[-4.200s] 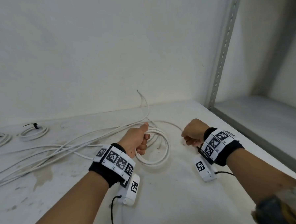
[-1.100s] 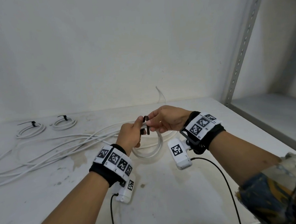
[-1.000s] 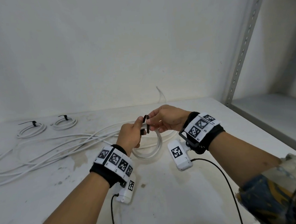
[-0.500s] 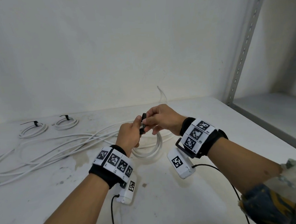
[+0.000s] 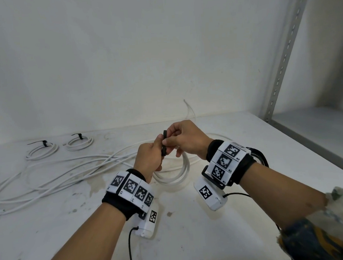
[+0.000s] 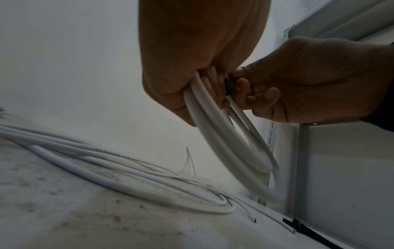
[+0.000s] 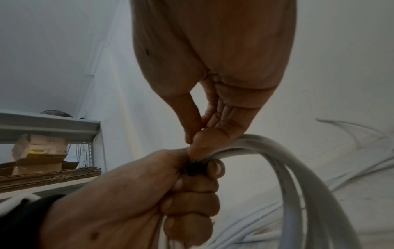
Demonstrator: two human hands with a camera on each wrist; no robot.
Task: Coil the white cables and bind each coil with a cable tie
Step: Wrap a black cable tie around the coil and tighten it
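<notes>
I am at the binding step for a third coil. My left hand (image 5: 148, 159) is clenched round the gathered turns of the white cable coil (image 5: 180, 169), lifted off the tabletop (image 5: 192, 238) near the middle, a little toward its back edge. My right hand (image 5: 187, 138) pinches the black cable tie (image 5: 164, 143), which stands upright against the bundle between my two thumbs. I cannot tell whether the tail is through the head yet. Next, as I judge it, I must feed the tail through, pull it snug without letting the turns spring apart, then set the coil down.

Two bound coils (image 5: 60, 146) lie by the back left edge. Loose white cables (image 5: 50, 180) trail across the left side, not yet coiled. A spare cable tie (image 6: 298, 226) lies by the right edge. No container sits on the tabletop; a cardboard box (image 7: 42, 161) stands on a shelf (image 7: 49, 125) behind me, its contents unclear.
</notes>
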